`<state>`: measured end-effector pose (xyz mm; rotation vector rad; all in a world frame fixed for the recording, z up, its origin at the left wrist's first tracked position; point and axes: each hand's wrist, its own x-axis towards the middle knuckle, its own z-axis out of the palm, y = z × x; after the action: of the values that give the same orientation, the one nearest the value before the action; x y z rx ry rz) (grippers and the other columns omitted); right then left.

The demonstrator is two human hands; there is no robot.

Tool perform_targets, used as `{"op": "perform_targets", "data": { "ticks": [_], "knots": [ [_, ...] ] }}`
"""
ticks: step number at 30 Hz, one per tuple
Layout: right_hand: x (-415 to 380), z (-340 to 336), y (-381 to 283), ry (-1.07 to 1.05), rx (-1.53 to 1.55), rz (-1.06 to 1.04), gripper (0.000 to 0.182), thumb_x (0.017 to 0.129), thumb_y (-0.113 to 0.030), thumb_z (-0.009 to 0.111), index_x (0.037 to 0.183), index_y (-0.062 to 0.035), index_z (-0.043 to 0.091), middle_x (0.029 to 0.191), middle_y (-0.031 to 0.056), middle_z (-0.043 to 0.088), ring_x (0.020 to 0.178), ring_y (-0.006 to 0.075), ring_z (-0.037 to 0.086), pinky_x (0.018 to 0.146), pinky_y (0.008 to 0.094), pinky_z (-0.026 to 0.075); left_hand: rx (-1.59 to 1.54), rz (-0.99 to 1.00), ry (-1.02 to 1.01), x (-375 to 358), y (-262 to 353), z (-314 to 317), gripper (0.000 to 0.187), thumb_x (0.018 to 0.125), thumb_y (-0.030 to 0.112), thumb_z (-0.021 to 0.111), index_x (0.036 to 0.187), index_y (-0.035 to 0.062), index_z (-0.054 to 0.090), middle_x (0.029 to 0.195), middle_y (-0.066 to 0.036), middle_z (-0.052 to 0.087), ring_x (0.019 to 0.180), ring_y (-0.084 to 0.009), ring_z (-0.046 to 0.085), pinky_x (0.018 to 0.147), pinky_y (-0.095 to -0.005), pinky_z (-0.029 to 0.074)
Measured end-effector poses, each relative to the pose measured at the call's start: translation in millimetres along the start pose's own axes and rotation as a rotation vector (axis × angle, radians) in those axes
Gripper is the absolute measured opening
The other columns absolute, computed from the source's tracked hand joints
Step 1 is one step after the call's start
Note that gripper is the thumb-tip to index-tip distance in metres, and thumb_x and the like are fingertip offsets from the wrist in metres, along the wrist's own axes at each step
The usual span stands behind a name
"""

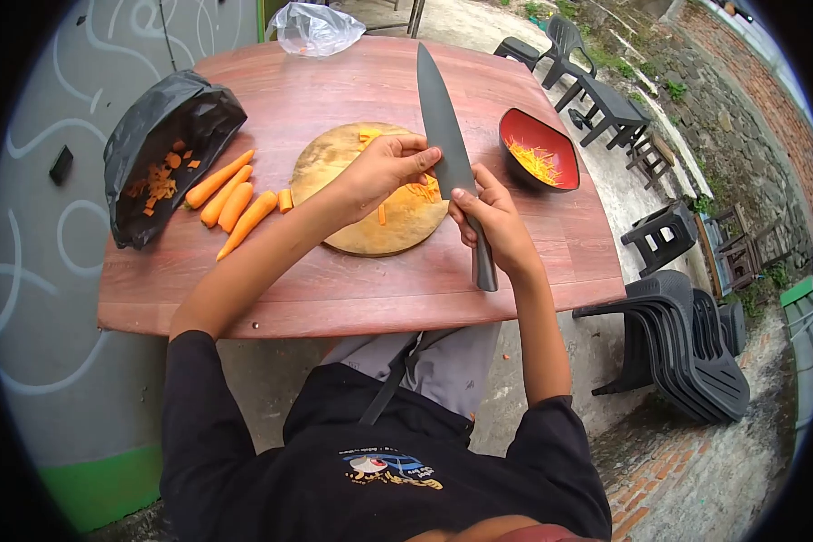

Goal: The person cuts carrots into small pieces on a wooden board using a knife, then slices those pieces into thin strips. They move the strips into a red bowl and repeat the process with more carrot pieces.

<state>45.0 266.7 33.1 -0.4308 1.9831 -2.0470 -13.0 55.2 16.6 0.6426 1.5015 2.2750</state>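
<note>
Over the round cutting board (370, 237), the right hand (492, 221) has its fingers closed around the handle of a big dark chef's knife (444, 126), blade raised and pointing away from the person, up across the bench (334, 289). The left hand (384, 167) reaches in from the left, fingers pinched against the flat of the blade near its heel, so both hands meet on the knife. Beneath them, small orange carrot shreds (422, 191) lie on the board. Left of the board, four peeled carrots (230, 200) lie side by side on the wood, with a short cut piece (285, 200) just beside the board's edge. Further left, a black plastic bag (158, 149) sits open with orange peelings inside. Right of the knife, a red bowl (542, 135) holds shredded carrot. At the far edge, a clear plastic bag (316, 29) lies crumpled.
</note>
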Motion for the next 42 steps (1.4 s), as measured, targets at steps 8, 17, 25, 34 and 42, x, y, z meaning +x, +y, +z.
{"op": "perform_targets", "data": {
  "ticks": [8, 17, 25, 34, 42],
  "knots": [
    [28.1, -61.9, 5.1, 0.022, 0.181, -0.025, 0.017, 0.104, -0.016, 0.057, 0.117, -0.0127, 0.049, 0.074, -0.0001, 0.054, 0.05, 0.0049, 0.043, 0.044, 0.0206, 0.036, 1.122, 0.277, -0.083, 25.8, -0.4, -22.6, 0.023, 0.1, 0.018, 0.067, 0.11, -0.0022, 0.074, 0.098, -0.007, 0.071, 0.086, -0.0201, 0.067, 0.082, -0.0326, 0.053],
    [18.9, -77.8, 21.0, -0.04, 0.277, -0.041, 0.016, 0.105, -0.015, 0.056, 0.115, -0.0122, 0.044, 0.074, 0.0005, 0.05, 0.048, 0.0037, 0.038, 0.04, 0.0194, 0.035, 1.411, 0.163, -0.152, 17.4, 6.6, -20.5, 0.022, 0.094, 0.01, 0.068, 0.114, 0.0049, 0.075, 0.099, -0.012, 0.063, 0.091, -0.0265, 0.064, 0.078, -0.0394, 0.051],
    [12.4, -68.7, 22.0, 0.017, 0.231, -0.051, 0.016, 0.104, -0.015, 0.057, 0.116, -0.0107, 0.046, 0.073, -0.0001, 0.05, 0.048, 0.0037, 0.039, 0.04, 0.0195, 0.037, 1.476, 0.525, -0.243, 17.7, -2.3, -24.3, 0.022, 0.098, 0.011, 0.064, 0.117, 0.0046, 0.073, 0.103, -0.009, 0.062, 0.095, -0.0244, 0.062, 0.081, -0.0372, 0.051],
    [14.9, -68.0, 28.4, 0.047, 0.191, -0.02, 0.017, 0.104, -0.015, 0.058, 0.115, -0.0087, 0.046, 0.074, -0.0003, 0.053, 0.048, 0.0035, 0.042, 0.041, 0.0199, 0.04, 1.428, 0.25, -0.576, 1.1, 29.1, -41.1, 0.023, 0.1, 0.006, 0.058, 0.122, 0.003, 0.063, 0.104, -0.009, 0.061, 0.103, -0.0265, 0.059, 0.09, -0.0372, 0.049],
    [17.6, -68.9, 32.1, 0.083, 0.14, -0.003, 0.017, 0.104, -0.015, 0.058, 0.115, -0.0084, 0.047, 0.075, -0.0008, 0.053, 0.05, 0.0028, 0.043, 0.043, 0.0197, 0.039, 1.426, 0.083, -0.721, -21.4, 36.1, -36.4, 0.043, 0.09, -0.004, 0.062, 0.131, 0.0056, 0.058, 0.109, -0.01, 0.061, 0.105, -0.0274, 0.062, 0.09, -0.0382, 0.051]
  ]
}}
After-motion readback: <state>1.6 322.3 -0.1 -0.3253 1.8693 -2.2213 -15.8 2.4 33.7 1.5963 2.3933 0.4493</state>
